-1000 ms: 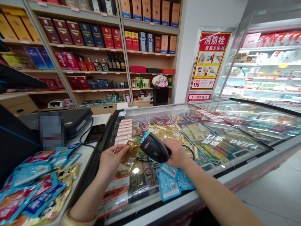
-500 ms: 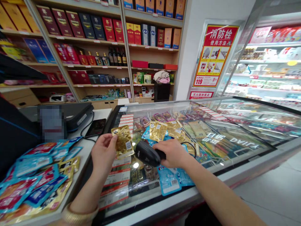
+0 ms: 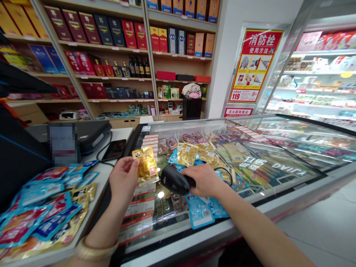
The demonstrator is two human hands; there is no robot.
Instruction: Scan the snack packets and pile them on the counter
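Between thumb and fingers, my left hand [image 3: 124, 178] pinches the left edge of a gold foil snack packet [image 3: 147, 166], upright over the glass. My right hand [image 3: 204, 180] is wrapped round the handle of a black barcode scanner [image 3: 174, 180], its head close to the packet's right side. A bright reddish-lit patch shows low on the packet, facing the scanner. Beyond the right hand, more gold packets [image 3: 187, 154] lie on the glass over blue ones. Nearer me, a light blue packet [image 3: 201, 214] lies flat, partly under the scanner and right hand.
A glass-topped freezer [image 3: 267, 144] spans the middle and right. On the white counter at left are a pile of blue, red and gold packets [image 3: 41, 207], a phone [image 3: 114, 149] and a dark device [image 3: 93, 135]. Shelves of boxed bottles [image 3: 133, 35] stand behind.
The gold packet in my left hand has become brighter, with a reddish-lit patch where the barcode showed. Both hands and the scanner are almost where they were.
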